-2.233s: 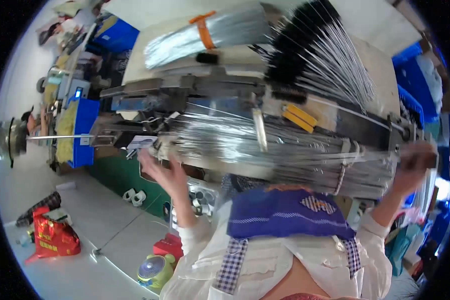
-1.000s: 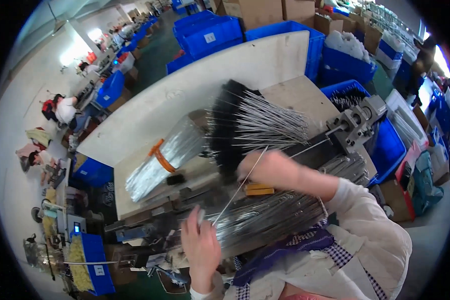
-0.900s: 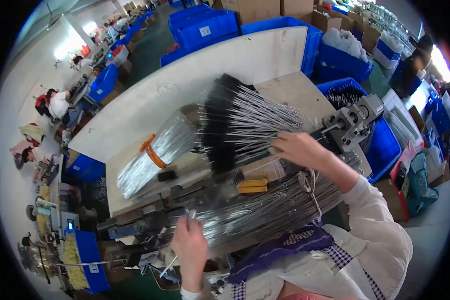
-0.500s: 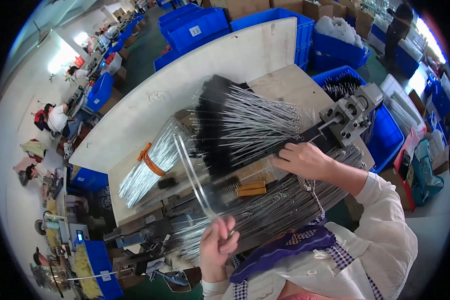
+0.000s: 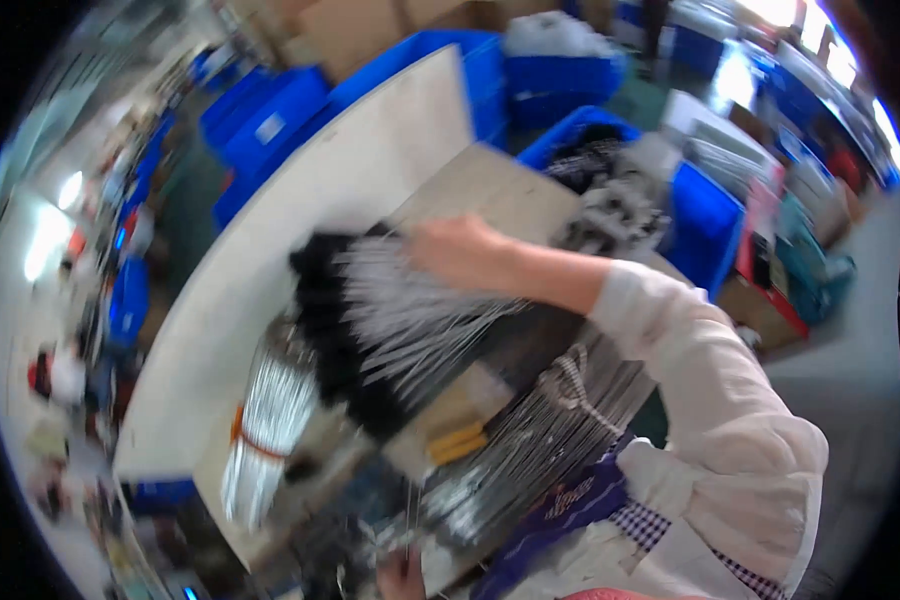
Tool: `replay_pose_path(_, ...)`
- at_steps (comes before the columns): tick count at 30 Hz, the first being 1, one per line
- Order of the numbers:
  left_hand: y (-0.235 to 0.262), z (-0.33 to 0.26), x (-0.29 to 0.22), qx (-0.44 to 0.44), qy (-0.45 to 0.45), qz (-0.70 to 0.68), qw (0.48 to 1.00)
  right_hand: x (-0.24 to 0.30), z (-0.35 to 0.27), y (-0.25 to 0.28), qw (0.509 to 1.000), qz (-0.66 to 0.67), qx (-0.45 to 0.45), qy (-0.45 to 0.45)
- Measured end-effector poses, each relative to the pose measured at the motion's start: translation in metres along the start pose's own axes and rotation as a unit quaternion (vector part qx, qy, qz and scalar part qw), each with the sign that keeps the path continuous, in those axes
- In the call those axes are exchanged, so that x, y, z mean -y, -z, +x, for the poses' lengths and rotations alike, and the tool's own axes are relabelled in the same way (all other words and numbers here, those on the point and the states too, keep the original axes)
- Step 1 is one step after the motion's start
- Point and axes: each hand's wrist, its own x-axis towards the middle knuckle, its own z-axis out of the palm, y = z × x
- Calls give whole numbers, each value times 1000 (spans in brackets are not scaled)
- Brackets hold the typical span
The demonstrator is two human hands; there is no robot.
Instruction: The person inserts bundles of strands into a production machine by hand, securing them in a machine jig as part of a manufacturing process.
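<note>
My right hand (image 5: 452, 250), smeared by motion, is over the far edge of a fanned pile of black-bristled wire brushes (image 5: 400, 310); its fingers cannot be made out. Low in the picture, my left hand (image 5: 402, 574) is closed on a thin bright wire (image 5: 410, 508) that stands up from it. A heap of loose grey wires (image 5: 545, 430) lies close in front of my body. Left of the brushes is a bundle of shiny wires (image 5: 275, 400) bound with an orange tie (image 5: 255, 447).
A yellow block (image 5: 457, 443) sits between brushes and loose wires. A metal clamping device (image 5: 615, 215) stands at the bench's right end, beside blue bins (image 5: 705, 225). A pale curved board (image 5: 300, 185) walls the far side. More blue crates (image 5: 270, 120) stand beyond it.
My right hand has moved from the brushes' wire ends by the clamping device up and left over the pile. My left hand has dropped toward the lower edge. The whole view has turned.
</note>
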Motion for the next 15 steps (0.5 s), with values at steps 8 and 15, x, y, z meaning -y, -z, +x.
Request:
replay_pose_path(8, 15, -5, -4, 69, -335, 264, 902, -1, -83, 33, 970, 195, -142, 26)
replay_pose_path(15, -69, 150, -199, 72, -139, -125, 980, 6, -100, 44, 945, 228, -208, 107)
